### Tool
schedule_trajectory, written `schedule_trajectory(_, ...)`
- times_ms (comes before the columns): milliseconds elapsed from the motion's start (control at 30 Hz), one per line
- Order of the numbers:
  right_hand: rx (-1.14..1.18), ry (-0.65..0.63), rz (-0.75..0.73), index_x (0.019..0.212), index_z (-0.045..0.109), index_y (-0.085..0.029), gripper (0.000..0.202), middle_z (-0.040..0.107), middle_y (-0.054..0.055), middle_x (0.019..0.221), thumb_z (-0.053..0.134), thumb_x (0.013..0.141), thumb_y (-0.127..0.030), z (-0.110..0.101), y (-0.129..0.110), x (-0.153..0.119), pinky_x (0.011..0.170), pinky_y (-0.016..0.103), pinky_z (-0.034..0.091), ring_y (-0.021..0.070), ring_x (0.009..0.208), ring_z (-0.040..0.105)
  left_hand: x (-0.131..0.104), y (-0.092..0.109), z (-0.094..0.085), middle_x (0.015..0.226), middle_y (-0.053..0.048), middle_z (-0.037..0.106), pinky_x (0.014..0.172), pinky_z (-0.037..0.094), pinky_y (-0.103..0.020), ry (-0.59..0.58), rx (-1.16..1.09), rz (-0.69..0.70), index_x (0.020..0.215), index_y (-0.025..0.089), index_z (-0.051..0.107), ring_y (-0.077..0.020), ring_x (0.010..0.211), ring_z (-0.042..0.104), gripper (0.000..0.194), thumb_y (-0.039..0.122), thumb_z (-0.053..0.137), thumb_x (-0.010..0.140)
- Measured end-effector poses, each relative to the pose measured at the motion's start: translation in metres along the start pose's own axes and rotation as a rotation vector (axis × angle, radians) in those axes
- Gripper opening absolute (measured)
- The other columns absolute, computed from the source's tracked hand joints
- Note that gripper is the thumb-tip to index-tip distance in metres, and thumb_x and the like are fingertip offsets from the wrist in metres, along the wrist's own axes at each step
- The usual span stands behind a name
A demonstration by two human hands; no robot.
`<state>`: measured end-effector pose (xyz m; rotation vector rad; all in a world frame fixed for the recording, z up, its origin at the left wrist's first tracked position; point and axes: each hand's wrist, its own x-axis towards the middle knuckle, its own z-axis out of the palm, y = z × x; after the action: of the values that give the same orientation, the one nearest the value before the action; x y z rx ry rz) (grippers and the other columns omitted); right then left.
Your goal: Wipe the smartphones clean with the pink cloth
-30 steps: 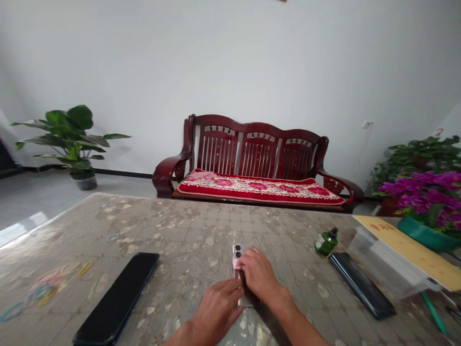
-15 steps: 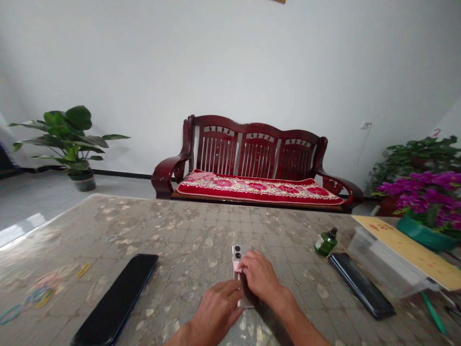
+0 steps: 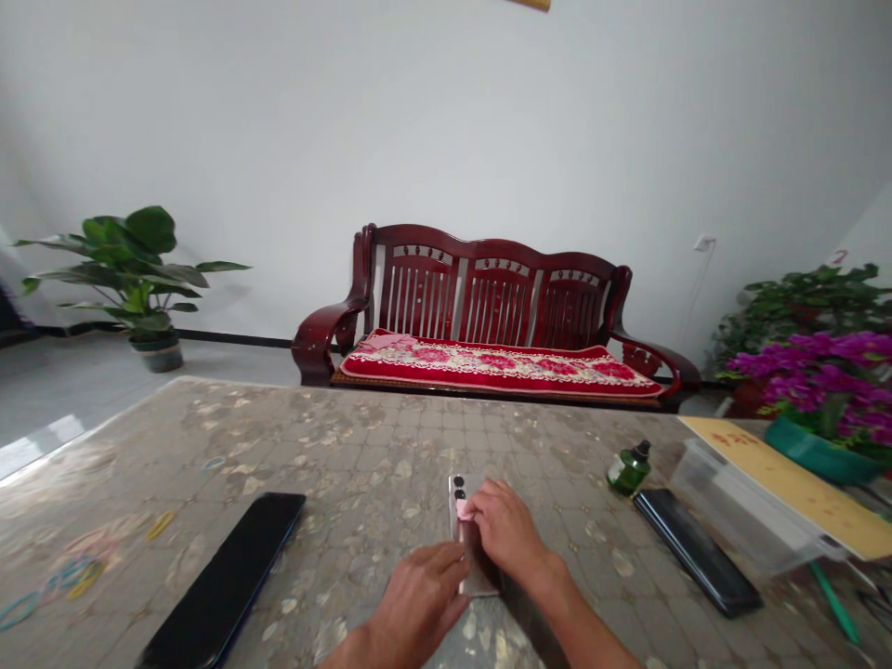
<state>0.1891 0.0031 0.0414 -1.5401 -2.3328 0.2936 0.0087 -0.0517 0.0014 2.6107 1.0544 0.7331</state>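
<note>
A silver-pink smartphone (image 3: 479,578) lies back side up on the patterned tablecloth, its two dark camera lenses at the upper left corner. My right hand (image 3: 507,528) is closed on a small pink cloth (image 3: 465,509) and presses it against the phone's back, just below the lenses. At the phone's lower left edge, my left hand (image 3: 426,587) grips the side, fingers over the back and thumb near the bottom. Part of the phone is hidden under both hands.
A large black phone-like slab (image 3: 227,581) lies to the left, with several coloured rubber bands (image 3: 73,571) beyond it. To the right are a green bottle (image 3: 628,470), a black wallet-like case (image 3: 697,552), a clear plastic box (image 3: 739,511) and purple flowers (image 3: 829,372).
My right hand has slid the pink cloth slightly up the phone's back, closer to the camera lenses. My left hand and the phone have stayed nearly in place.
</note>
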Motion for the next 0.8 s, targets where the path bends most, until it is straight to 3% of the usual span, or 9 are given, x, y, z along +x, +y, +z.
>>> schedule_trajectory(400, -0.045, 0.052, 0.028, 0.091, 0.072, -0.022, 0.026, 0.067, 0.004, 0.095, 0.048, 0.095, -0.012, 0.0008, -0.001, 0.0051, 0.087, 0.025, 0.038, 0.0176, 0.096, 0.056, -0.0011, -0.0001, -0.0002, 0.109, -0.005, 0.07, 0.092, 0.054, -0.032, 0.032, -0.003, 0.009, 0.111, 0.024, 0.064, -0.0212, 0.1, 0.068, 0.02, 0.024, 0.053, 0.094)
schedule_trajectory(633, 0.007, -0.035, 0.02, 0.087, 0.073, -0.022, 0.029, 0.067, 0.003, 0.092, 0.048, 0.09, -0.007, -0.0043, 0.0027, 0.0003, 0.085, 0.024, 0.038, 0.0165, 0.095, 0.057, -0.0005, 0.0, -0.0005, 0.108, -0.005, 0.07, 0.092, 0.054, -0.032, 0.018, 0.005, 0.002, 0.112, 0.025, 0.065, -0.0212, 0.099, 0.068, 0.02, 0.025, 0.054, 0.095)
schedule_trajectory(800, 0.027, -0.014, 0.011, 0.089, 0.073, -0.022, 0.029, 0.067, 0.003, 0.095, 0.048, 0.091, -0.008, -0.0051, 0.0035, -0.0006, 0.085, 0.024, 0.038, 0.0168, 0.096, 0.056, -0.0005, -0.0009, 0.0011, 0.108, -0.005, 0.07, 0.092, 0.054, -0.032, 0.02, 0.007, -0.004, 0.112, 0.025, 0.065, -0.0213, 0.098, 0.068, 0.021, 0.026, 0.054, 0.095)
